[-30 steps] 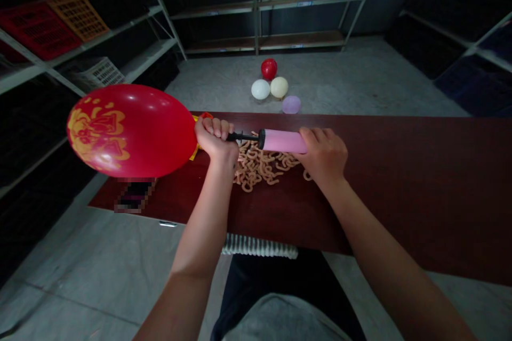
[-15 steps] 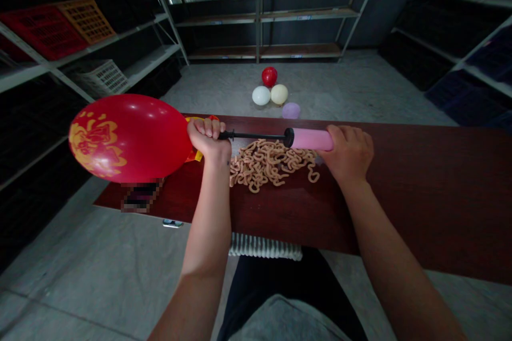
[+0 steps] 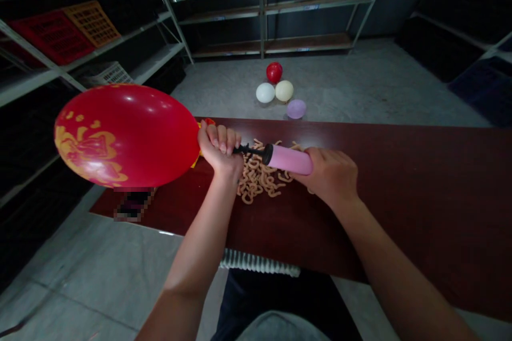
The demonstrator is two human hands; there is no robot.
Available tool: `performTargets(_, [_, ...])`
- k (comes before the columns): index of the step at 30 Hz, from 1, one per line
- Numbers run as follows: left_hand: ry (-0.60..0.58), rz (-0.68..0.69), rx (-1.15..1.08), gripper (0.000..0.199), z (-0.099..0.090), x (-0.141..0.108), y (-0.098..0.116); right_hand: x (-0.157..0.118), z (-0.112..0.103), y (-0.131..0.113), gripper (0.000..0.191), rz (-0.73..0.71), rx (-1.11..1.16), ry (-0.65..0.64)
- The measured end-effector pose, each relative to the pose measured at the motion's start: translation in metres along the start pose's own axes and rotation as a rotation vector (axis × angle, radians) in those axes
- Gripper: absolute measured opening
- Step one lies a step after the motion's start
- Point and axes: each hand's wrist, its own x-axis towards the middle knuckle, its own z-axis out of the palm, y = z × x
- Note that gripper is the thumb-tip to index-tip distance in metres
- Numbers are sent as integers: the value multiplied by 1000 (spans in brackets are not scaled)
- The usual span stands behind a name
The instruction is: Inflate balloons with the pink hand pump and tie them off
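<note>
A big red balloon [image 3: 132,136] with yellow printed figures stretches out to the left, blown up taut. Closed round its neck and the black end of a hand balloon pump is my left hand [image 3: 221,144]; the fingers hide the joint. The pump's pink barrel [image 3: 290,160] sits in my right hand [image 3: 330,176], which wraps its right end. Only a short stretch of black rod shows between barrel and left hand. Beneath the pump lies a pile of tan, curled, worm-like pieces [image 3: 256,181], partly covered by pump and hands.
The dark red table [image 3: 420,186] runs across in front of me. A blurred-out flat object [image 3: 135,205] lies at its left edge. Several balloons, among them a red one [image 3: 274,72] and a purple one [image 3: 296,109], are beyond the far edge. Shelves with crates [image 3: 92,22] stand left.
My right hand has pushed the pink barrel leftward and slightly down, so less rod shows. The left hand has shifted a little right and down. The red balloon looks somewhat larger.
</note>
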Motion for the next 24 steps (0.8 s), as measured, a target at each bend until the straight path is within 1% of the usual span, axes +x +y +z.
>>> performTargets(4, [-37, -99, 15, 57, 0, -10, -16, -5, 1, -13, 50, -48, 46, 54])
performTargets(7, [-47, -109, -21, 57, -4, -10, -23, -6, 3, -13, 50, -49, 42, 72])
performTargets(9, [-36, -108, -46, 57, -7, -8, -25, -5, 5, -11, 46, -48, 38, 78])
performTargets(13, [52, -139, -46, 54, -9, -3, -27, -2, 10, -7, 35, -59, 52, 90])
performTargets(15, [92, -149, -35, 54, -9, 0, -27, 1, 12, -5, 33, -72, 49, 101])
performTargets(18, [122, -124, -45, 53, -13, 5, -29, 3, 16, -3, 32, -89, 16, 125])
performTargets(21, [162, -94, -56, 54, -18, 10, -37, 2, 19, 3, 27, -104, -9, 113])
performTargets(24, [214, -87, -52, 54, -18, 16, -46, -2, 21, 10, 19, -75, -5, 134])
